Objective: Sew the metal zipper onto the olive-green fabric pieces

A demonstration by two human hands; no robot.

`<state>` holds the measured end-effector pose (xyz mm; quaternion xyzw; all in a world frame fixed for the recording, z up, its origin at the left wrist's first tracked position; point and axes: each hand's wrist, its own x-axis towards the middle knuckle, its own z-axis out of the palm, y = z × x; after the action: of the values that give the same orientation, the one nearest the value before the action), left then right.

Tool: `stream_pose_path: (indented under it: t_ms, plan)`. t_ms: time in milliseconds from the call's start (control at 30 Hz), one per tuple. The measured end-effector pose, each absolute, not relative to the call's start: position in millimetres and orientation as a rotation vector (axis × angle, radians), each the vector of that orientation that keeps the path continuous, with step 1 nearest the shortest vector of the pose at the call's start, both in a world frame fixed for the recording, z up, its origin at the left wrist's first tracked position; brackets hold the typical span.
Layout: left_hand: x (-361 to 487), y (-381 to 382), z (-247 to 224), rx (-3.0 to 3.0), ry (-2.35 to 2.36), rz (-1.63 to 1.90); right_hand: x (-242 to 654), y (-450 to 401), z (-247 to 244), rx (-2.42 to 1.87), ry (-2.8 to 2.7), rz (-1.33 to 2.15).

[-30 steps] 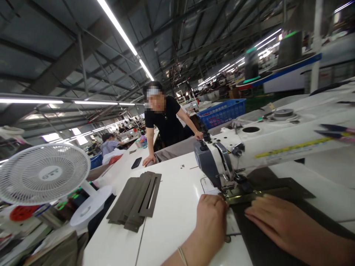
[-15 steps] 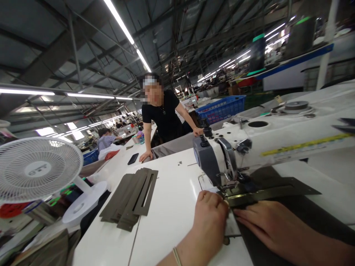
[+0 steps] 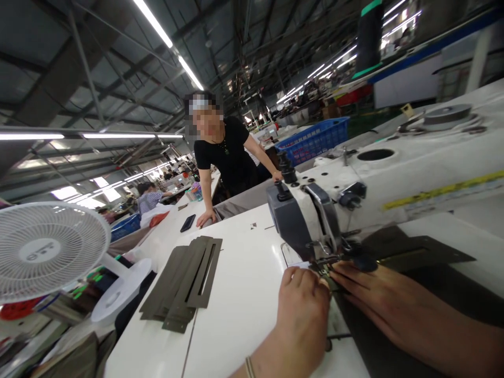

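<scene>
My left hand (image 3: pixel 302 315) is closed beside the presser foot of a sewing machine (image 3: pixel 293 218), its fingers curled down at the near edge of dark olive fabric (image 3: pixel 364 341). Whatever its fingertips grip is hidden. Fingers stretched out, my right hand (image 3: pixel 389 299) lies flat on that fabric, its fingertips close to the foot and needle area. An olive piece with a long slot (image 3: pixel 447 253) extends to the right behind the right hand, over the larger fabric.
Left of the machine, a stack of slotted olive pieces (image 3: pixel 177 289) lies on the white table (image 3: pixel 236 315). Beyond are a white fan (image 3: pixel 43 247), a phone (image 3: pixel 188 223) and a blue crate (image 3: pixel 315 139). A person (image 3: pixel 228 157) leans on the far table edge.
My right hand has slid forward and left, bringing its fingers up to the presser foot. My left hand stays near the same spot. The view has shifted slightly.
</scene>
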<state>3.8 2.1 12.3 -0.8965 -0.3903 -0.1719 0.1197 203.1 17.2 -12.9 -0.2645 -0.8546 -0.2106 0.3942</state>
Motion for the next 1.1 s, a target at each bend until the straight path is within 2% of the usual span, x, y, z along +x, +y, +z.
stream_pose_path:
  t_ms: [367, 700, 1100]
  plan:
    - [1, 16, 4, -2.591, -1.108, -0.583, 202, 23, -13, -0.781, -2.279, -0.207]
    - [1, 16, 3, -2.564, -1.111, -0.690, 200, 25, -7, -0.764, -2.295, -0.305]
    - [0, 19, 1, -2.566, -1.135, -0.644, 198, 26, -7, -0.754, -2.294, -0.349]
